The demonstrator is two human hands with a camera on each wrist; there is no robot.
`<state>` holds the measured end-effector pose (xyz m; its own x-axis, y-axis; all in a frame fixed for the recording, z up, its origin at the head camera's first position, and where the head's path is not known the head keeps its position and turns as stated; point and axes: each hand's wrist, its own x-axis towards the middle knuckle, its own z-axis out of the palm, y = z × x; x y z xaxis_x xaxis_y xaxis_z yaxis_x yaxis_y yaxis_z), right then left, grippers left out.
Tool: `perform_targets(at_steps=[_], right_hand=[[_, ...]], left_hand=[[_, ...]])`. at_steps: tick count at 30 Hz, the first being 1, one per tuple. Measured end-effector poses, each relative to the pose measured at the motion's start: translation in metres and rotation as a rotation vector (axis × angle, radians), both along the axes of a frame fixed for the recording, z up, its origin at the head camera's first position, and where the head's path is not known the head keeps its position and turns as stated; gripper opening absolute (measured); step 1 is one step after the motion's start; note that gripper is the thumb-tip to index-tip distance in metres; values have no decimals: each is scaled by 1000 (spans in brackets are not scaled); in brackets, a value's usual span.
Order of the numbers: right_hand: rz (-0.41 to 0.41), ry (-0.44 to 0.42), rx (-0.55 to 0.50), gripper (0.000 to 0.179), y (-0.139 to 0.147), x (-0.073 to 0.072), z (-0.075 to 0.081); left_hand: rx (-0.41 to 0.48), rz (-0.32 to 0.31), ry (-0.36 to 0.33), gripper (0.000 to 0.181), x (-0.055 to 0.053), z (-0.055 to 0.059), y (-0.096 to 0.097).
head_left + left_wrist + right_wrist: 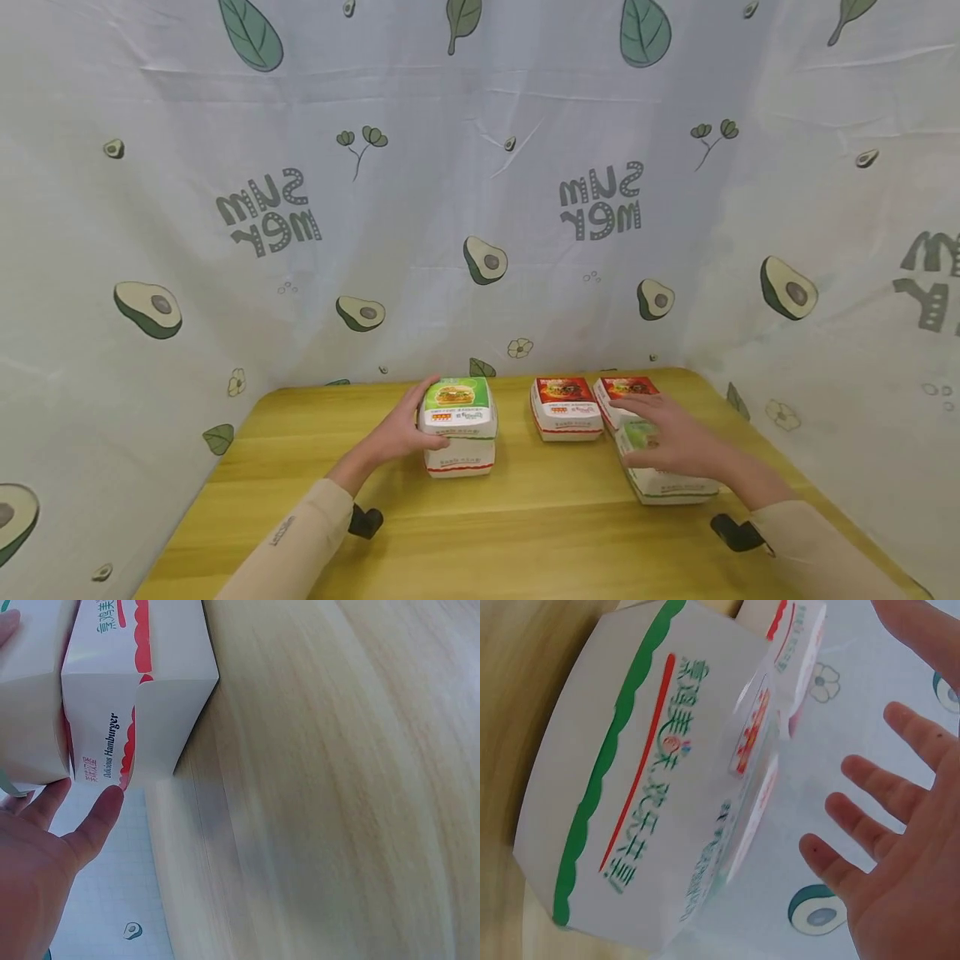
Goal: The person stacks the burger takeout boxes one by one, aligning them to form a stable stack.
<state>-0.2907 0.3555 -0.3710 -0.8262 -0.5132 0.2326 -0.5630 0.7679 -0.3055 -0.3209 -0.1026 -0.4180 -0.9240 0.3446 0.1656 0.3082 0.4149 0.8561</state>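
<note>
On the left of the table stands a stack of two burger boxes. The green-topped burger box (460,410) sits on a red-trimmed burger box (461,458). My left hand (405,427) grips the upper box, thumb across its front and fingers round its left and far side. In the left wrist view, a fingertip of the left hand (56,840) reaches the red-trimmed box (112,697). My right hand (678,437) hovers over another green-topped burger box (675,486) at the right. In the right wrist view, the right hand (900,847) has spread fingers, apart from the green-trimmed box (637,772).
A red-topped burger box (567,410) stands near the back of the table. Right of it, a second red-topped burger box (626,388) is partly hidden by my right hand. The wooden table (525,533) ends at a patterned cloth (420,217) behind and at the sides.
</note>
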Motion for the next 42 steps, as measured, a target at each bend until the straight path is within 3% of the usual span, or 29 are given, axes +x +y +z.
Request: perform_targets(at_steps=[6, 14, 21, 35, 39, 42], right_hand=[[-23, -22, 9, 85, 10, -2, -4], [-5, -27, 43, 89, 19, 0, -22], [-24, -25, 61, 90, 27, -2, -25], [-36, -29, 73, 90, 29, -4, -18], [-33, -15, 72, 89, 33, -5, -19], [-58, -35, 88, 89, 35, -4, -21]], left_hand=[[12, 8, 4, 108, 1, -1, -2], [15, 22, -39, 109, 11, -14, -9], [-10, 18, 7, 107, 7, -14, -7], [13, 14, 25, 108, 2, -2, -3], [6, -5, 9, 105, 14, 19, 1], [-12, -11, -1, 106, 15, 21, 0]])
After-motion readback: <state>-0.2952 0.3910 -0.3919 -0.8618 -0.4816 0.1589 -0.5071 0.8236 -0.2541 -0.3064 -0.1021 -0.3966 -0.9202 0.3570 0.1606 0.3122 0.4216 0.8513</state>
